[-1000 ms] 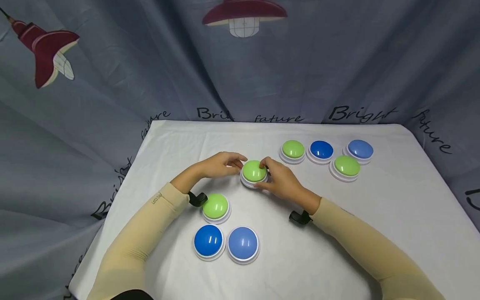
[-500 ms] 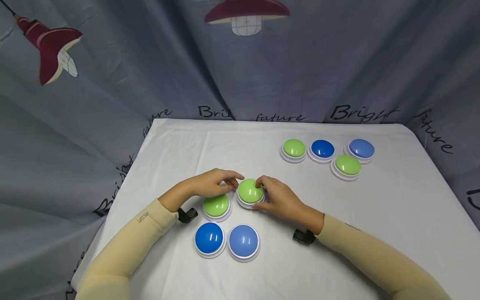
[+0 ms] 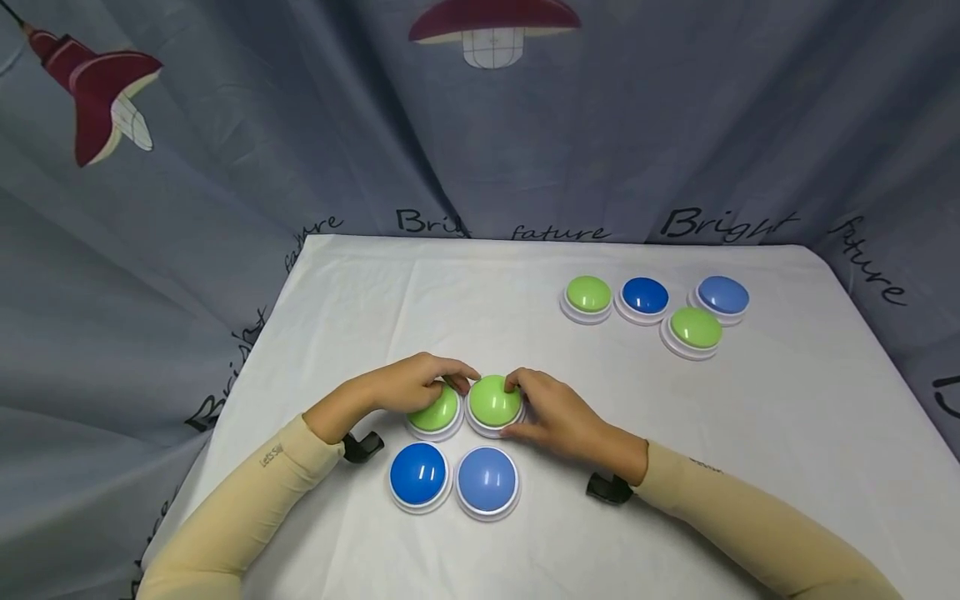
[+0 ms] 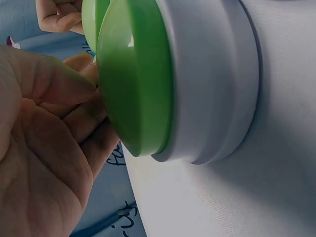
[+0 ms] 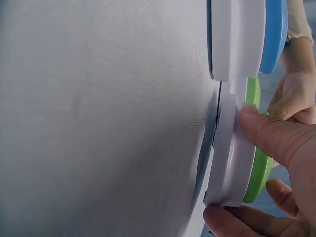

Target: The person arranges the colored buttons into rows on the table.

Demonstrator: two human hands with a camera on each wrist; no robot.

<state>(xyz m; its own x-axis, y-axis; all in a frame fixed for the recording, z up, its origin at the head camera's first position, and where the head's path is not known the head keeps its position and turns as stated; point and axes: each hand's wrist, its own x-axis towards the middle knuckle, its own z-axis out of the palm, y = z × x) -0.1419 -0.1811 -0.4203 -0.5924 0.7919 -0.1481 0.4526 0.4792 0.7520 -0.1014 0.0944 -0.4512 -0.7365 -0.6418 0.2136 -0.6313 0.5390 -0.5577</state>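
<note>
My right hand (image 3: 561,417) grips a green dome push button (image 3: 492,402) by its white base. The right wrist view shows the thumb (image 5: 274,136) on one side of that base (image 5: 232,173) and fingers beneath the other. Close beside it stands a second green push button (image 3: 438,414), partly covered by my left hand (image 3: 405,385). The left fingers hang loosely bent by the domes, the index reaching toward the held button. In the left wrist view the thumb is near the green dome (image 4: 133,79); contact there is unclear.
In front stand a dark blue button (image 3: 417,475) and a lighter blue button (image 3: 487,481). Toward the back right are another green button (image 3: 588,295), a dark blue one (image 3: 645,297), a light blue one (image 3: 723,296) and a further green one (image 3: 696,329). A white cloth covers the table (image 3: 750,450).
My right hand has brought the green button toward me and slightly left, up beside the other green button. My left hand has moved along, nearer and leftward, over that second button.
</note>
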